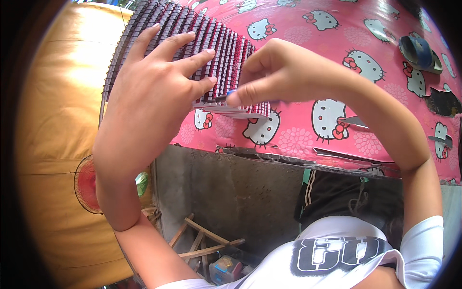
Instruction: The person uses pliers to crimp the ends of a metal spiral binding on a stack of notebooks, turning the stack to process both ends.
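Rows of narrow ribbed strips [226, 62], dark with pinkish-red gaps and pale ends, lie side by side at the upper left of the table. Spread across them is my left hand [154, 86], palm down, its fingers apart and its fingertips on the strips. My right hand [262, 77] is closed in a pinch at the strips' near right end. Between its thumb and fingers sits a small tool with a blue part [231, 93] and a thin dark tip pointing left, close to my left thumb. Most of that tool is hidden, so its kind is unclear.
A pink cat-patterned cover [298, 137] lies over the table, torn along its front edge. At the far right is a blue slipper [417, 53]. Yellow sheeting [57, 125] hangs at left beside a red fan [87, 185]. Below stands a wooden frame [207, 230].
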The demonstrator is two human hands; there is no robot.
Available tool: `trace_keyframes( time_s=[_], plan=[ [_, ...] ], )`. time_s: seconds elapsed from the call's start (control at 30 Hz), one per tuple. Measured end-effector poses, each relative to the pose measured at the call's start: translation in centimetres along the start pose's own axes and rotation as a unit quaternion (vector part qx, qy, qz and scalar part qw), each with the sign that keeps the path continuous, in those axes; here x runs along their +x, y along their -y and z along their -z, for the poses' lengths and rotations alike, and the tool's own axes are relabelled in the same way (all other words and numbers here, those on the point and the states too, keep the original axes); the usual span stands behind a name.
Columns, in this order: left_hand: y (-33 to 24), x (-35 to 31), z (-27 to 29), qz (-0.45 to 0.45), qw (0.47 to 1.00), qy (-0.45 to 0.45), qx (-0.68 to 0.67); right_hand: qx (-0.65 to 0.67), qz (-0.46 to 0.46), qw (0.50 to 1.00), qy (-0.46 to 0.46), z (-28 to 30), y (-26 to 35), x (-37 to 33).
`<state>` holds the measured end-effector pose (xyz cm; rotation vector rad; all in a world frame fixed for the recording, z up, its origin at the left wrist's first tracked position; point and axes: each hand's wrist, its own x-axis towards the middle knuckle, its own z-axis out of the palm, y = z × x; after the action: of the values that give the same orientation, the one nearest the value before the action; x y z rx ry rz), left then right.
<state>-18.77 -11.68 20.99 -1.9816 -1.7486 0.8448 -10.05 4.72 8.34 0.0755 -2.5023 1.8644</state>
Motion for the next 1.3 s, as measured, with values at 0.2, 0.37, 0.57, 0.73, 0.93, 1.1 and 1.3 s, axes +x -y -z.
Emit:
trace_keyframes(
  time_s=[0.2, 0.37, 0.57, 0.73, 0.93, 1.1, 1.3],
  plan=[
    [-0.8, 0.4, -0.7, 0.016, 0.999, 0.005, 0.047, -0.126, 0.138, 0.978, -0.090, -1.0, -1.6, -0.5],
    [-0.8, 0.1, -0.4, 0.026, 0.998, 0.022, 0.050, -0.282, 0.340, 0.861, -0.254, -1.4, -3.3, -0.8],
    [-0.8, 0.5, -0.3, 0.024, 0.999, 0.021, 0.040, -0.103, 0.091, 0.990, -0.042, -0.2, -1.7, -0.1],
    [-0.9, 0.4, -0.2, 0.024, 0.999, 0.025, 0.039, -0.207, 0.254, 0.932, -0.156, -1.1, -2.6, -1.2],
    [-0.9, 0.6, 0.0, 0.022, 0.998, 0.030, 0.043, -0.235, 0.250, 0.922, -0.182, -1.2, -2.2, -0.1],
    [-1.3, 0.8, -0.5, 0.032, 0.998, 0.012, 0.045, 0.127, -0.098, 0.987, 0.011, 0.0, -0.6, -0.4],
    [-1.4, 1.2, -1.2, -0.009, 0.998, 0.063, -0.017, -0.190, 0.245, 0.937, -0.160, -1.1, -3.7, -1.1]
  ],
)
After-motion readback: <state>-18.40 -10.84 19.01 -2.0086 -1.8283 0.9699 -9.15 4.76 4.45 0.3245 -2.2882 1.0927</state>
